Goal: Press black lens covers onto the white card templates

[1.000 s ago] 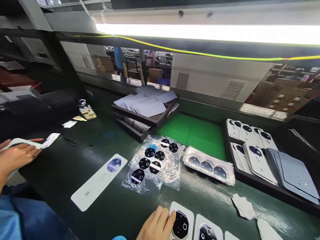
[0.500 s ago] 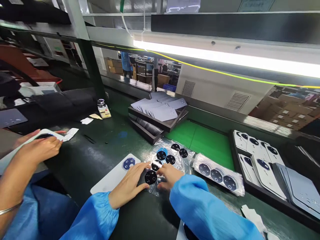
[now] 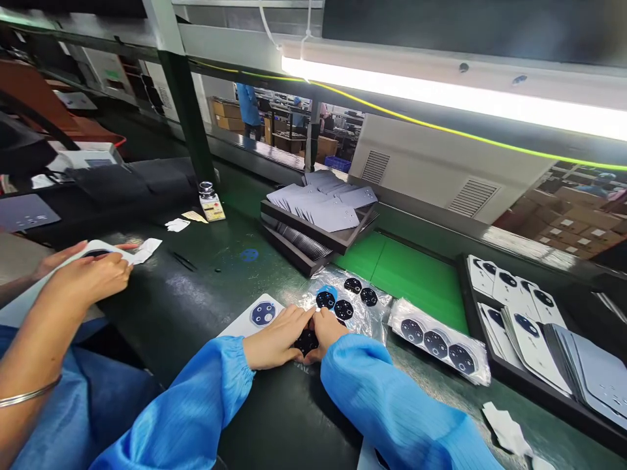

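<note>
The blue-sleeved left arm (image 3: 196, 395) reaches in from seven o'clock and the blue-sleeved right arm (image 3: 396, 401) from about five o'clock, both loosely gathered at the wrist. The left hand (image 3: 278, 336) is bare, palm down, pointing towards two o'clock with fingers close together; the right hand (image 3: 330, 331), also bare, points towards ten, fingers bent. Just below centre, at six o'clock, their fingertips and thumb tips sit close together.

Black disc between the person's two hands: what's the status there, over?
Left hand and right hand at the black disc, grip unclear. Disc partly hidden by fingers. More discs close beyond, on clear plastic.
</note>
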`<control>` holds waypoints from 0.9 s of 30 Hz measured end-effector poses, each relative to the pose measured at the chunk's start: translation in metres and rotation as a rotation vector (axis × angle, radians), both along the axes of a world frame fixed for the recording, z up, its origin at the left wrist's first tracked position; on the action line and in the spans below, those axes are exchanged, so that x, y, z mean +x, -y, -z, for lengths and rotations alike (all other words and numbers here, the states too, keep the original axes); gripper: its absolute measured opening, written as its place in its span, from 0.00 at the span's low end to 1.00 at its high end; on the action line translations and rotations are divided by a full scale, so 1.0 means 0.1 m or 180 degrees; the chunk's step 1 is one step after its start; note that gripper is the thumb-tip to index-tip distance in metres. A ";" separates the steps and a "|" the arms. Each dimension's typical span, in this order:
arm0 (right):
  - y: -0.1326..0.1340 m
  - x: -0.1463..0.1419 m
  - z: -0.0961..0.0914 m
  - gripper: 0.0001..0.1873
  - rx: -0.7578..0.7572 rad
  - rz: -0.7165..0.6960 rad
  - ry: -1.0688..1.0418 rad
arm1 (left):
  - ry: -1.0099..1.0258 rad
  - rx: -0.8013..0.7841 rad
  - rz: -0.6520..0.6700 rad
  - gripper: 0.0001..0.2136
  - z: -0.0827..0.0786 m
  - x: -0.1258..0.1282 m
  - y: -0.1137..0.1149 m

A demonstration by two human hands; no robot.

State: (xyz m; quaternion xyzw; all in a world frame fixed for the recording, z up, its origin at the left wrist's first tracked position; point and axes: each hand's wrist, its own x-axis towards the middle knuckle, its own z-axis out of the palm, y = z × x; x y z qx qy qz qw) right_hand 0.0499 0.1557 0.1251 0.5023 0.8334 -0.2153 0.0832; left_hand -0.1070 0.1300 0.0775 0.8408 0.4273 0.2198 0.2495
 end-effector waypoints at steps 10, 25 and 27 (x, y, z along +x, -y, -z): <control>-0.01 0.07 0.20 0.20 0.0186 -0.0056 -0.0290 | 0.0203 -0.0029 0.0218 0.29 -0.19 -0.10 0.11; 0.25 -0.01 -0.11 0.31 0.0166 -0.0137 -0.0330 | 0.0391 0.0082 -0.0108 0.33 -0.01 -0.09 0.26; 0.23 -0.01 -0.10 0.30 0.0192 -0.0159 -0.0325 | 0.0393 0.0107 -0.0119 0.34 0.00 -0.10 0.27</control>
